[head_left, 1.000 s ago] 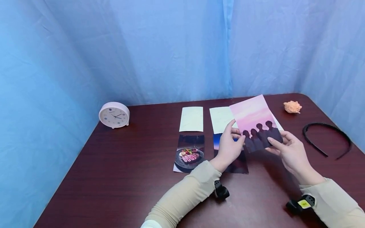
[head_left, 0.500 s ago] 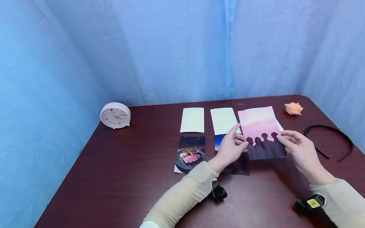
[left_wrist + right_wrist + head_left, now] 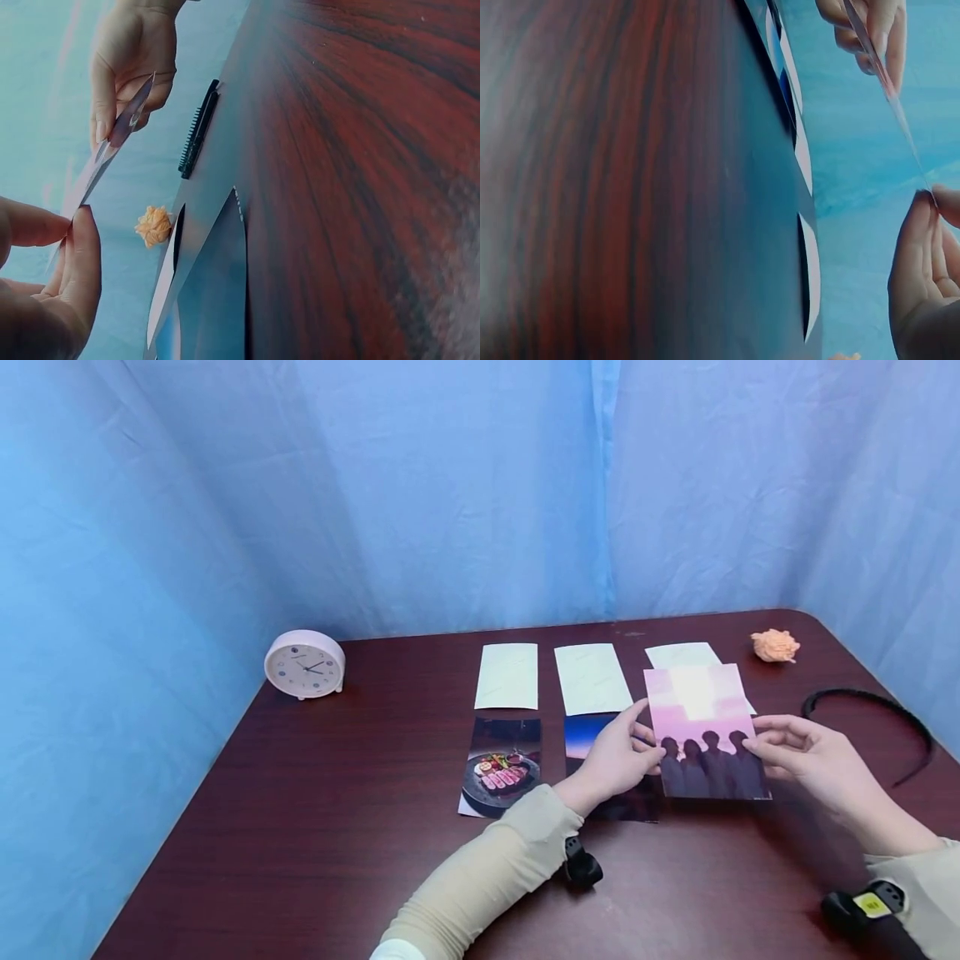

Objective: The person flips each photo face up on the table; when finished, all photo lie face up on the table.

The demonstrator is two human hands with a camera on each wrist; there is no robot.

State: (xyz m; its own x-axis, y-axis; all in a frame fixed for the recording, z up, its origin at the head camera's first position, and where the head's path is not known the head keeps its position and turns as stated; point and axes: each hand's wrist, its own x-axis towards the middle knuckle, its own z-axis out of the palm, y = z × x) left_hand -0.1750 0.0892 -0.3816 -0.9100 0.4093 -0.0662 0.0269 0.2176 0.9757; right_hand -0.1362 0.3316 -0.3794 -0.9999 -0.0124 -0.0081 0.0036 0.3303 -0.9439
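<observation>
A photo print [image 3: 708, 727] with a pink sky and dark silhouettes of people is held up between both hands, tilted above the table. My left hand [image 3: 618, 756] pinches its left edge, thumb against fingers. On the opposite edge, my right hand [image 3: 813, 756] pinches it the same way. In the left wrist view the print [image 3: 112, 142] appears nearly edge-on, clear of the tabletop. Behind it lies a white card [image 3: 682, 654], partly covered in the head view. Under my left hand, a blue-and-dark photo [image 3: 588, 735] lies flat, partly hidden by the hand and wrist.
Two more white cards, a left one [image 3: 507, 677] and a middle one [image 3: 592, 679], lie at the back. A photo of plated food [image 3: 501, 768] lies before the left card. A round clock [image 3: 305, 665] stands far left. A peach flower-like ball [image 3: 775, 646] and black headband [image 3: 873, 695] lie right.
The pink photo has moved right and toward me and turned from slanted to nearly straight. Both hands travel with it, the right one farther right. More of the white card behind shows.
</observation>
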